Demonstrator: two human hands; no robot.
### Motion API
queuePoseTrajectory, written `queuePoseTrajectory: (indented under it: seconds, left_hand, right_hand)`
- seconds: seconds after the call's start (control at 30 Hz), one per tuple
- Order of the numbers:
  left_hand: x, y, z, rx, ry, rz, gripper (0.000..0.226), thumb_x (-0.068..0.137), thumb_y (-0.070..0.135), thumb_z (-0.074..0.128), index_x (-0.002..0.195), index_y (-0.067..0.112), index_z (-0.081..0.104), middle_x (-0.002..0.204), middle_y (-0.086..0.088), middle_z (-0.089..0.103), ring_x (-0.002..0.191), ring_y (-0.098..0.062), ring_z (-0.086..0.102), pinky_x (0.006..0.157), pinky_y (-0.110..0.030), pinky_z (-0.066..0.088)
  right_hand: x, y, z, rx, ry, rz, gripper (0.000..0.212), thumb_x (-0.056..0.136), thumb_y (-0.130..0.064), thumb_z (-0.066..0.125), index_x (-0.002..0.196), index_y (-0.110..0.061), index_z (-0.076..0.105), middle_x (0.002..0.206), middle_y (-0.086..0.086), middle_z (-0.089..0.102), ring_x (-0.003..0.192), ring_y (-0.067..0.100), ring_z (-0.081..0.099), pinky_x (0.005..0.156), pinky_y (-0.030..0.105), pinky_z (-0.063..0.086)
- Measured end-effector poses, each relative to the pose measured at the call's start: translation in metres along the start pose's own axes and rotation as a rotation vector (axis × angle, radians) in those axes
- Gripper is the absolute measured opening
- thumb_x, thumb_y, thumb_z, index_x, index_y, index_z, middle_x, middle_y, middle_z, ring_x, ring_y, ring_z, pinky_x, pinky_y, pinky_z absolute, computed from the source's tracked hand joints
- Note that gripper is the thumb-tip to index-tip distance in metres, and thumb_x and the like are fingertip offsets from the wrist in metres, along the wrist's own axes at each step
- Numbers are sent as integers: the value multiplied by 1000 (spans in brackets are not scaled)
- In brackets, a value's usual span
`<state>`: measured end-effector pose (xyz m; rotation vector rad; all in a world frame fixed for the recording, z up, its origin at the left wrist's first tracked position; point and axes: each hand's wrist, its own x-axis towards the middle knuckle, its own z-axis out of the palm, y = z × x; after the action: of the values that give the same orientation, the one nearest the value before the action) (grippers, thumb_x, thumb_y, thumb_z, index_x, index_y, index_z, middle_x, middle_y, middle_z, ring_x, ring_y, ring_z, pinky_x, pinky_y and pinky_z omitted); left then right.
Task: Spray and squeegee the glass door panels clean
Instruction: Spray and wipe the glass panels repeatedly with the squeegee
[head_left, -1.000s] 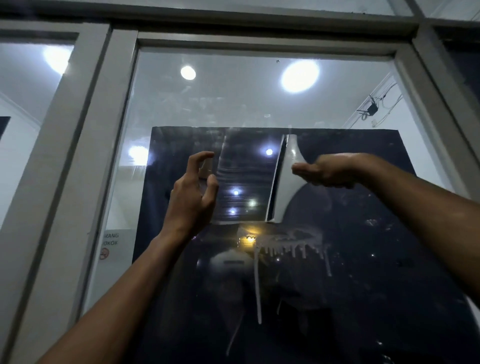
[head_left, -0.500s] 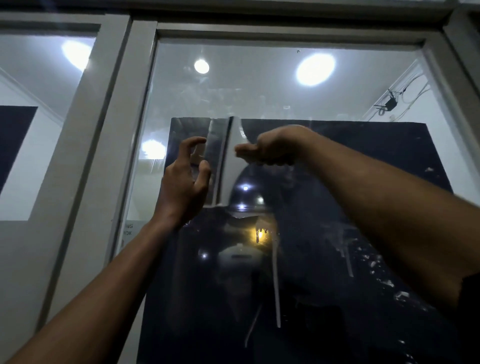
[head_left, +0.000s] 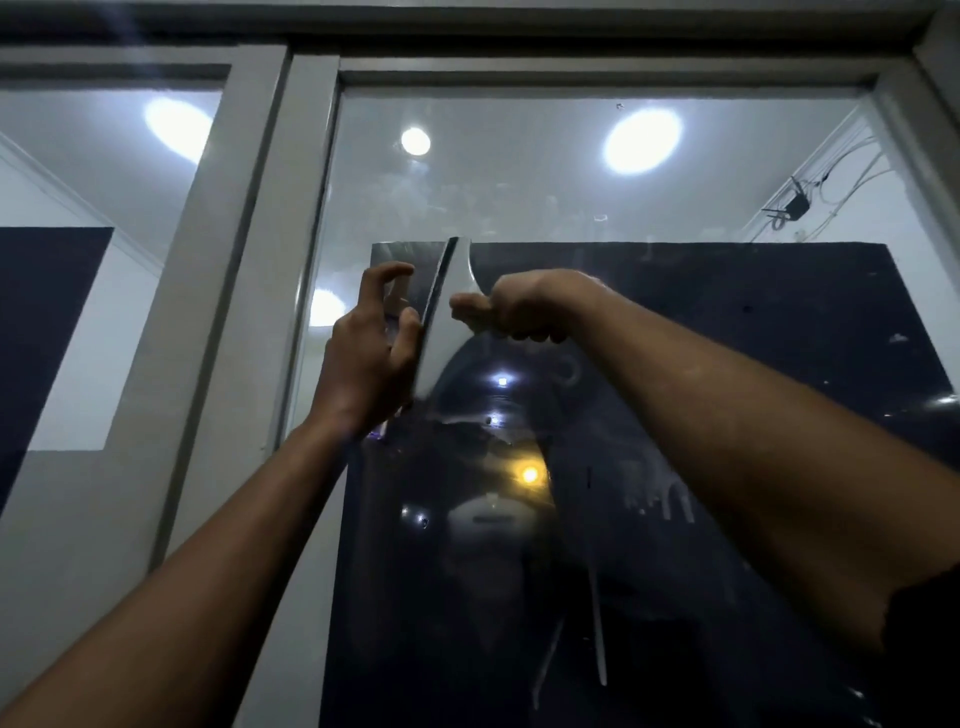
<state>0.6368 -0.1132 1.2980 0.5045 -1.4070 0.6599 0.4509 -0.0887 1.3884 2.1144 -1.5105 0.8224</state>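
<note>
The glass door panel fills the middle of the view, with a dark sheet behind its lower part. My right hand grips the handle of a white squeegee, whose blade stands upright against the glass near the panel's left side. My left hand is raised just left of the blade with bent fingers against the glass, thumb right beside the blade edge. White cleaner streaks run down the glass below, and more smears lie to the right.
A grey door frame post borders the panel on the left, with a neighbouring glass panel beyond it. The top frame rail is just above. Ceiling lights glare in the glass. Cables hang inside at the upper right.
My right hand has drawn the squeegee leftward across the glass until its blade reached my left thumb. My left hand has kept its place and pose.
</note>
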Motion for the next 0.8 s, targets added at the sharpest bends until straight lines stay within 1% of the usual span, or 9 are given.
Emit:
queuePoseTrajectory:
  seconds: [0.17,0.3,0.37,0.43,0.5,0.6,0.67,0.73,0.8]
  left_hand:
    - [0,0,-10,-23,3,-27,37,102,18,47,139,22,42,92,-13,67,62,-24,64,58,-38,52]
    - [-4,-2,-21,-18,-32,-20,39,102,17,47,141,21,41,95,-18,66,64,-27,64,60,-45,55]
    - [-4,-6,-26,11,-13,-24,39,102,18,48,140,23,42,96,-18,67,68,-25,63,59,-35,52]
    - [-5,-9,-30,35,6,-26,39,102,17,49,140,21,43,96,-17,67,69,-18,59,57,-15,43]
    - [-6,-10,-31,35,-2,-21,39,102,17,48,141,20,42,96,-14,67,69,-12,58,56,-14,42]
    - [-7,-12,-31,4,-20,-13,39,102,19,48,141,21,41,95,-12,67,66,-20,63,55,-27,49]
    - [-8,-13,-30,-1,-16,-16,39,102,20,48,140,22,41,95,-12,67,67,-22,64,57,-31,51]
    - [-12,-12,-31,-7,-6,-23,38,102,18,48,140,22,42,94,-12,66,66,-22,63,56,-30,49]
    - [-17,-10,-32,-7,-8,-31,38,102,16,48,140,19,43,92,-9,64,63,-20,61,53,-26,46]
  right_hand:
    - [-15,42,6,21,-2,81,65,96,-70,35,91,-14,69,58,-1,47,48,17,39,46,26,31]
    - [-13,25,3,18,34,96,43,107,-34,39,103,-4,69,55,-6,53,43,8,45,42,15,34]
    - [0,-5,7,98,56,54,40,108,-32,35,109,-12,69,64,-14,55,47,-2,44,48,6,31]
    - [19,-30,16,98,93,33,51,100,-57,38,104,-19,71,85,-4,59,70,12,55,74,23,45]
    - [34,-40,21,233,187,83,62,91,-72,37,96,-17,66,97,10,57,90,31,57,87,39,44]
    - [26,-30,30,399,238,152,53,93,-67,36,75,-19,50,95,15,48,86,29,46,77,40,38]
    - [6,-20,43,532,245,172,53,97,-61,38,78,-15,56,93,16,56,81,28,57,73,30,41]
    - [-23,-18,66,798,219,211,53,102,-51,42,88,-3,61,80,16,64,53,20,65,52,16,43]
    - [-51,-26,93,1124,141,245,47,103,-43,46,89,1,56,66,15,57,30,16,50,37,17,39]
